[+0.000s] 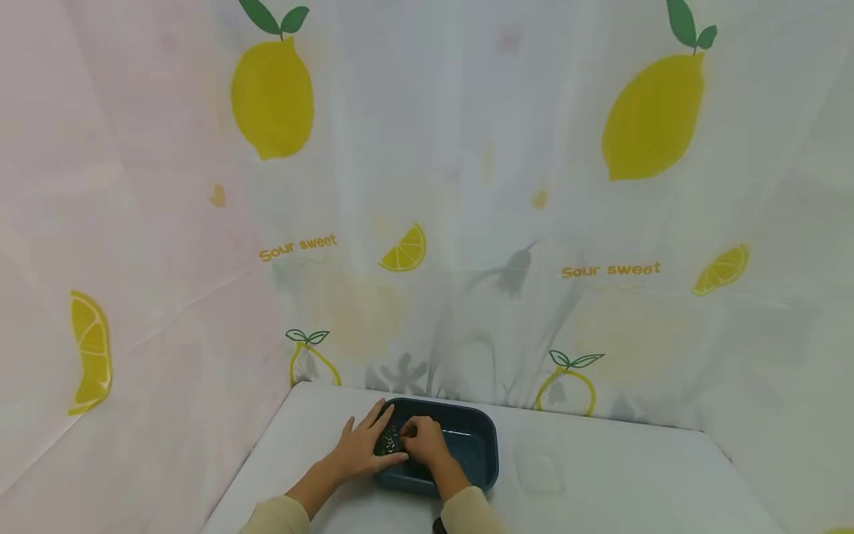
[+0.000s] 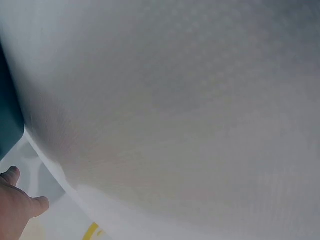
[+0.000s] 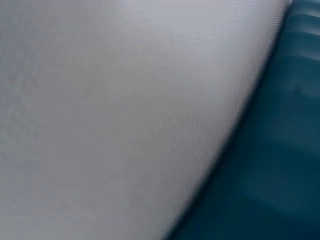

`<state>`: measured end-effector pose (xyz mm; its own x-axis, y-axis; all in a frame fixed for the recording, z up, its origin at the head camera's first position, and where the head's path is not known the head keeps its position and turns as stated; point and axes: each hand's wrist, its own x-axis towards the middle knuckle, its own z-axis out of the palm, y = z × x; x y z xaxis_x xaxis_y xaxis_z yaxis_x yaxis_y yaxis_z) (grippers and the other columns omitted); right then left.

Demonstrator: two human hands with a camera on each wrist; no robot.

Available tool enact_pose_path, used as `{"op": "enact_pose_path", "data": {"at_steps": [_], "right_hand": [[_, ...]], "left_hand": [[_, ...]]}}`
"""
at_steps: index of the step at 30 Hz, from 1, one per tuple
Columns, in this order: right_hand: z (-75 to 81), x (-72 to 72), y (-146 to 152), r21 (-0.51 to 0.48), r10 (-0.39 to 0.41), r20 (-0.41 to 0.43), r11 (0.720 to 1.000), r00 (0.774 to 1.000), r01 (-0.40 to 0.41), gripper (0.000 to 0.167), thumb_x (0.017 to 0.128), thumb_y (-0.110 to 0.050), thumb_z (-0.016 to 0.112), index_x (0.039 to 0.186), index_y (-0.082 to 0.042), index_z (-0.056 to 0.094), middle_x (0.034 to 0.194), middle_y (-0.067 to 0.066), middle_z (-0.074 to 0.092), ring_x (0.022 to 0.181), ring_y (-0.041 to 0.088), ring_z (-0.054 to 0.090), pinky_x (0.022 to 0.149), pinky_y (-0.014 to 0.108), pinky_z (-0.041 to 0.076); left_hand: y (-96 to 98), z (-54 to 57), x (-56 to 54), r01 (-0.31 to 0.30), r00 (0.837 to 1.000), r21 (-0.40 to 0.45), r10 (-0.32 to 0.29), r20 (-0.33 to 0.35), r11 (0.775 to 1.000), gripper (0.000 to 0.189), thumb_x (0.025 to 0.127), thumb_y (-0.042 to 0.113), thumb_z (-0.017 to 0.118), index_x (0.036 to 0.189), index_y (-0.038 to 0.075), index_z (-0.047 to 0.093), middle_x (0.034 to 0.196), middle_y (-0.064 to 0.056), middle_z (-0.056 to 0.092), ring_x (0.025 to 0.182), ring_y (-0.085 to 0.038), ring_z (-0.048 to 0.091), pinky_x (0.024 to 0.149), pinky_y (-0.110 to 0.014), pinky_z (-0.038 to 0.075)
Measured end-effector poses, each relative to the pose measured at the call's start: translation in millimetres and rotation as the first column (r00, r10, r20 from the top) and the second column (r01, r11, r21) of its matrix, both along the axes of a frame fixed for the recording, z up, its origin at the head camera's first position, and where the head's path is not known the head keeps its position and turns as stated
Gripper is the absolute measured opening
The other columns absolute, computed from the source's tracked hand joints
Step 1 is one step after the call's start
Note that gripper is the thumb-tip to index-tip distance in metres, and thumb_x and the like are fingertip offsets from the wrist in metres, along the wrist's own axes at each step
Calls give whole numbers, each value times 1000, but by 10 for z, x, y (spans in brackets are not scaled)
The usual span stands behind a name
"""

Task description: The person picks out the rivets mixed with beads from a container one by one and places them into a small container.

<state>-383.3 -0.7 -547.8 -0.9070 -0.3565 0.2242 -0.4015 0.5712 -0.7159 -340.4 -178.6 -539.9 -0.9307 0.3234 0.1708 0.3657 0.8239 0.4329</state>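
A dark blue rectangular tray (image 1: 482,452) stands on the white table; its teal wall (image 3: 270,150) fills the right of the right wrist view. Within its left end lies a small dark thing with pale curly marks (image 1: 390,442), too small to name. My left hand (image 1: 359,449) lies over the tray's left side, fingers and thumb spread around that thing. Part of the left hand (image 2: 17,207) shows at the left wrist view's lower left. My right hand (image 1: 424,443) reaches over the tray, fingers curled, fingertips at the dark thing's right edge. What is between them is hidden.
A clear, shallow plastic piece (image 1: 540,473) lies on the table right of the tray. Something black (image 1: 438,526) shows beside the right sleeve, mostly hidden. Lemon-printed curtains (image 1: 460,222) stand behind the table's far edge and along its left side.
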Motion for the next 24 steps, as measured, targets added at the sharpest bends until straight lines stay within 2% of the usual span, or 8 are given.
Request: {"op": "enact_pose_path", "data": {"at_steps": [2,10,16,24], "right_hand": [[-4,14,5,-2,1,-4,1000,1000,-1,2,81,-3,72,80,-2,71,74,4,70,66,12,60,60,29,50],[15,-23,-18,-20,2,-10,1000,1000,-2,4,82,-7,74,83,-4,71,77,3,70,68,12,61,62,30,51],[-99,65,16,-20,12,41,1000,999,-11,4,81,-4,74,80,-5,70,75,2,70,66,10,60,59,29,50],[-111,53,16,-41,5,24,999,1000,-4,5,79,-1,73,81,-5,71,76,4,70,67,12,61,60,30,50]], "left_hand": [[4,-15,9,-2,1000,-2,2,10,1000,97,86,67,60,156,8,28,163,-19,20,144,-39,36,109,-74,20],[-5,8,-1,-15,999,24,16,-48,1000,93,86,63,63,155,7,32,162,-21,24,142,-39,39,108,-74,21],[28,-86,85,-3,1000,28,3,5,1000,95,86,64,62,155,7,31,162,-22,23,142,-41,38,106,-75,21],[31,-46,74,6,1000,32,-6,-1,999,95,86,63,63,155,7,31,162,-22,22,141,-41,40,106,-76,21]]}}
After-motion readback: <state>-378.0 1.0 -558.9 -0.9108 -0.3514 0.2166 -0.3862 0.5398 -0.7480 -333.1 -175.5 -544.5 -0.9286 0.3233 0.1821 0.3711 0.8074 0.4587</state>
